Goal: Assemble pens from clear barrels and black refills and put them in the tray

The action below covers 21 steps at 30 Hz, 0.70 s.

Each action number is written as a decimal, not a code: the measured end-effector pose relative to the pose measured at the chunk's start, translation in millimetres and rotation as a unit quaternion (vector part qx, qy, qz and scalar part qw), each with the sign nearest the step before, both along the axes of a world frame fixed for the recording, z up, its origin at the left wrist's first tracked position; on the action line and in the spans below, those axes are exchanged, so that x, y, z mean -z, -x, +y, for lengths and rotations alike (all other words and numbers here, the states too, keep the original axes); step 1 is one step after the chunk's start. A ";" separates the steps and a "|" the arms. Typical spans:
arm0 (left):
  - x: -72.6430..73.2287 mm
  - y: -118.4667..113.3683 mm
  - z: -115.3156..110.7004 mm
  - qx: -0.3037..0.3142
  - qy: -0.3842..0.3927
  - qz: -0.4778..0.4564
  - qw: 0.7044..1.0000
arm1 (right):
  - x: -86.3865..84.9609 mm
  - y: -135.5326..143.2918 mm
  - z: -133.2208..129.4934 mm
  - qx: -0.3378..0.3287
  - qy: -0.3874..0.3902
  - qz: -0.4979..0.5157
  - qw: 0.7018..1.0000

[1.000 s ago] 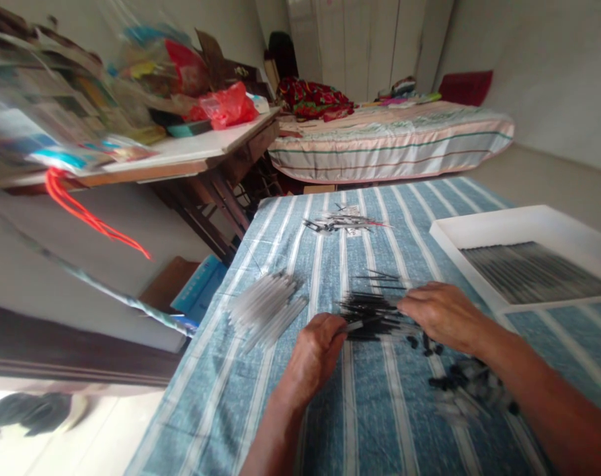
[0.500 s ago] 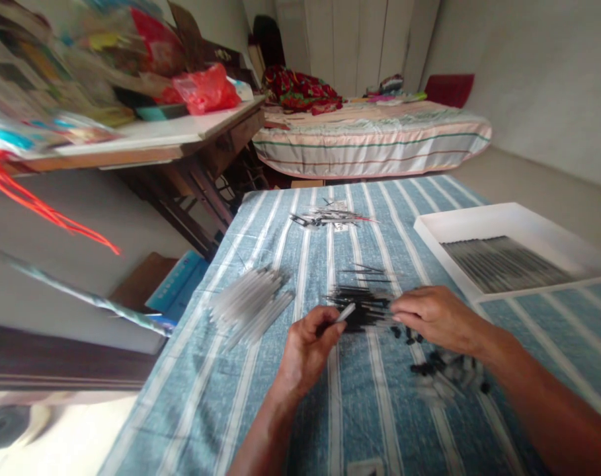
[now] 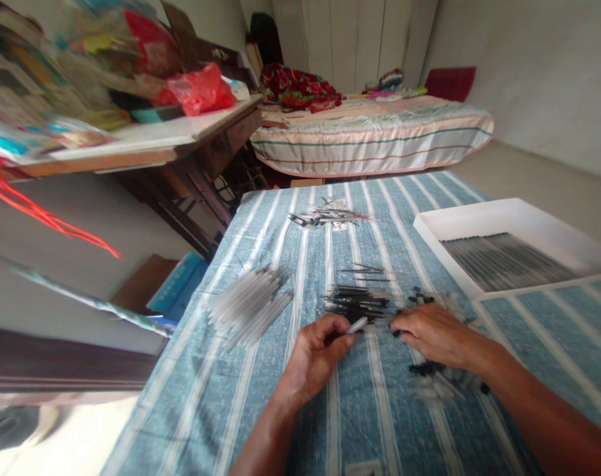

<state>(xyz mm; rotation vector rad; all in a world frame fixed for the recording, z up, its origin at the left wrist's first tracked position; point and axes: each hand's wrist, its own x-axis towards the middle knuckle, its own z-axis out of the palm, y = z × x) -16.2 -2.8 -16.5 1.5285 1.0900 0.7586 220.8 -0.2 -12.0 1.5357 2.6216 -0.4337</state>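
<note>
My left hand is closed around a pale grey pen barrel, whose end sticks out to the right past the thumb. My right hand has its fingers pinched together at a small black piece by the fingertips, low over the cloth. Between and beyond the hands lies a pile of thin black pen refills. To the left is a heap of pale grey pen barrels. Black and clear small parts lie scattered beside and below my right hand, partly hidden by it.
An open white box at the right holds a row of dark, slender pens. More thin pieces lie toward the far edge of the striped cloth. A cluttered desk stands at the left, a bed beyond.
My right hand has moved slightly down, from the refill pile's right end to the small black pieces. My left hand with the pen barrel has shifted slightly right and down.
</note>
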 end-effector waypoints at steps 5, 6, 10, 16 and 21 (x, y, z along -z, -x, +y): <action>-6.0 -4.7 -3.2 0.021 0.012 0.024 0.999 | 4.1 -2.3 0.8 0.001 -0.013 0.050 0.999; -6.8 -5.5 -3.7 0.025 0.015 0.025 0.999 | 4.8 -2.6 0.3 0.002 -0.017 0.078 0.997; -5.9 -6.9 -5.2 0.043 0.017 0.021 0.999 | 6.4 -2.5 -3.7 0.021 -0.026 0.247 0.969; -0.5 -7.4 -6.5 0.058 0.021 0.008 0.998 | 7.5 2.2 -7.0 0.012 -0.044 0.379 0.924; -3.4 -8.2 -6.6 0.070 0.020 0.030 0.997 | 6.0 4.9 -6.7 -0.001 -0.068 0.382 0.922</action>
